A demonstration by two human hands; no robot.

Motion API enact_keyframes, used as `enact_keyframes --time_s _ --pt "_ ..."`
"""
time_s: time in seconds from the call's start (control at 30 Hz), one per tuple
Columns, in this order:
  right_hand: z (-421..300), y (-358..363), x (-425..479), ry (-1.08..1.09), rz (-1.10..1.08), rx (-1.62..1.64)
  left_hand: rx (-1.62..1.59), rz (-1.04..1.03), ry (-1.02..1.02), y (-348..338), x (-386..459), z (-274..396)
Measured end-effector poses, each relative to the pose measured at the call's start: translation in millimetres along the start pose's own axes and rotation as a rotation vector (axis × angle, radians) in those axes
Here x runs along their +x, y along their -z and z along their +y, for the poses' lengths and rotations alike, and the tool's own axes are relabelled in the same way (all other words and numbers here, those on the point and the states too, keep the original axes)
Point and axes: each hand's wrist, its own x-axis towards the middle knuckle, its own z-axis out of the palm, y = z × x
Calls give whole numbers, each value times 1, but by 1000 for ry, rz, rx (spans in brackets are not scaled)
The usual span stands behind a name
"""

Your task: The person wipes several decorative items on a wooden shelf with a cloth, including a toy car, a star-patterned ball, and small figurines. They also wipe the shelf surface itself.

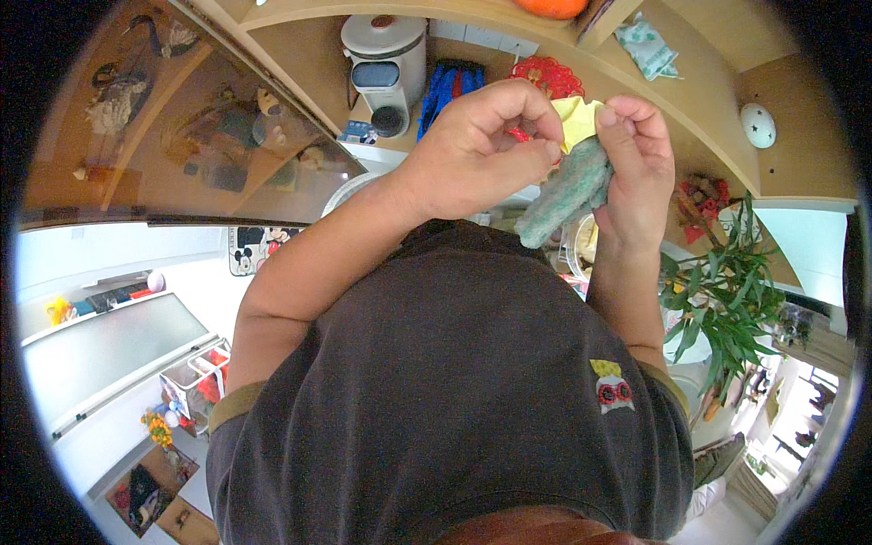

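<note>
Both hands are raised before my chest, close to the shelves. My left hand [501,146] pinches the left edge of a small crumpled yellow piece [574,121], which looks like paper or thin cloth. The thumb and forefinger of my right hand [633,160] grip its right corner. Against the palm and fingers of my right hand lies a fuzzy grey-green cloth [569,194], its free end hanging down to the left. A red lacy item [548,73] is behind the yellow piece on the shelf; a bit of red also shows between the fingers of my left hand.
A white appliance [385,41] stands on the shelf beside a blue bag-like item [443,92]. To the right are a green-and-white packet [646,48], a white egg-shaped ornament [758,126] and a leafy green plant [729,306]. Brown glossy cabinet doors [170,136] are at upper left.
</note>
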Motion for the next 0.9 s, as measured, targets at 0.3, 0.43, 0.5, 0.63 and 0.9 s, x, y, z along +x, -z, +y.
enact_keyframes --time_s 0.3,0.43,0.5,0.63,0.9 --pt "-1 0 -1 -85 -42 -57 -43 105 128 -3 2 -6" --pt "1 4 2 -113 -92 -85 -71 94 93 -4 3 -7" --pt "2 7 3 -147 -117 -125 -29 80 56 -4 2 -8" --pt "3 3 1 -73 -159 -339 408 25 -65 -2 1 -5" --pt "-3 7 2 -49 -271 -431 321 76 -68 -3 -1 -11"
